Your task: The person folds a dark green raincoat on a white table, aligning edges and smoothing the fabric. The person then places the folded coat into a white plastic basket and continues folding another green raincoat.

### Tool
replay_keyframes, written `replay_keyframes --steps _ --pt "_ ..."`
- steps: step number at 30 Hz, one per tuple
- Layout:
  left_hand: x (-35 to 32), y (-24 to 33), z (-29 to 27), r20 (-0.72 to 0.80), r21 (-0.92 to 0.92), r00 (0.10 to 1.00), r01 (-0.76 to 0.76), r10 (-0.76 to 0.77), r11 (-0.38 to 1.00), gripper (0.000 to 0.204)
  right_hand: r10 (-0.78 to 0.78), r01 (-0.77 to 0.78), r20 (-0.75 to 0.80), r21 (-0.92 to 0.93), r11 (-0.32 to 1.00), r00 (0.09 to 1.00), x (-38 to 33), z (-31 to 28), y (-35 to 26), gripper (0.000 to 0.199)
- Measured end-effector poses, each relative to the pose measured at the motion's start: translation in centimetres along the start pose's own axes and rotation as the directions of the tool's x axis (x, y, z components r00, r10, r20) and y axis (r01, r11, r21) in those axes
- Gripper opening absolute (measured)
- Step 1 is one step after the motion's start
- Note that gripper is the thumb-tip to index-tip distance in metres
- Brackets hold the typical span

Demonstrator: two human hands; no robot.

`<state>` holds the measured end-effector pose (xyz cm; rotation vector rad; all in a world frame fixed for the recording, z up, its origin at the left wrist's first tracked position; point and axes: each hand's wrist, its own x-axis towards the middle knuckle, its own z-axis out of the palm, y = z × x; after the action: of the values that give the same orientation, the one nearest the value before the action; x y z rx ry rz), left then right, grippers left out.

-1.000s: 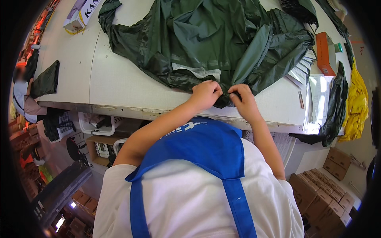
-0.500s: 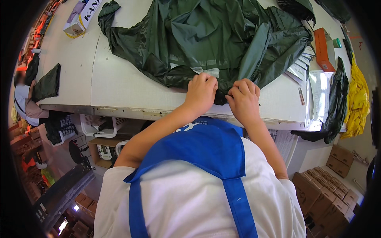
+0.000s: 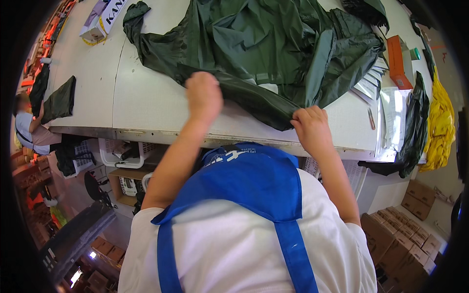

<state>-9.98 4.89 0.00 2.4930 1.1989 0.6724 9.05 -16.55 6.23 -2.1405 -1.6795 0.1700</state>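
A dark green, shiny raincoat-like garment point(image 3: 254, 44) lies spread and creased across the white table, one sleeve point(image 3: 141, 36) reaching to the left. Its near edge is folded into a long band that slants between my hands. My left hand point(image 3: 204, 97), somewhat blurred, has its fingers curled at the band's left part. At the lower right end, my right hand point(image 3: 311, 128) pinches the garment's edge near the table's front. A small whitish patch point(image 3: 268, 88) shows just beyond the band, partly covered by the cloth.
An orange box point(image 3: 399, 61) and white papers point(image 3: 366, 89) lie on the right, near a small cutter-like tool point(image 3: 371, 118). Yellow cloth point(image 3: 439, 122) hangs at the far right. A white box point(image 3: 102, 22) stands back left. Another person point(image 3: 31, 122) handles dark cloth at far left.
My left hand has moved left and away along the near edge, while my right hand has shifted slightly right and nearer. The band between them now stretches longer and covers more of the whitish patch.
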Motion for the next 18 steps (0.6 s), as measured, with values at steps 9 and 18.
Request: replay_keyframes --steps 9,18 --pt "-0.8 -3.9 -1.3 0.211 -0.587 0.836 0.523 -0.507 0.618 0.058 -0.112 -0.033 0.421 0.322 0.946 0.900 -3.9 2.1 2.9 0.013" --pt "-3.9 -2.9 -1.3 0.150 -0.322 0.988 0.071 -0.023 0.944 0.047 0.606 -0.772 -0.486 -0.312 0.553 0.630 -14.8 0.8 41.1 0.061"
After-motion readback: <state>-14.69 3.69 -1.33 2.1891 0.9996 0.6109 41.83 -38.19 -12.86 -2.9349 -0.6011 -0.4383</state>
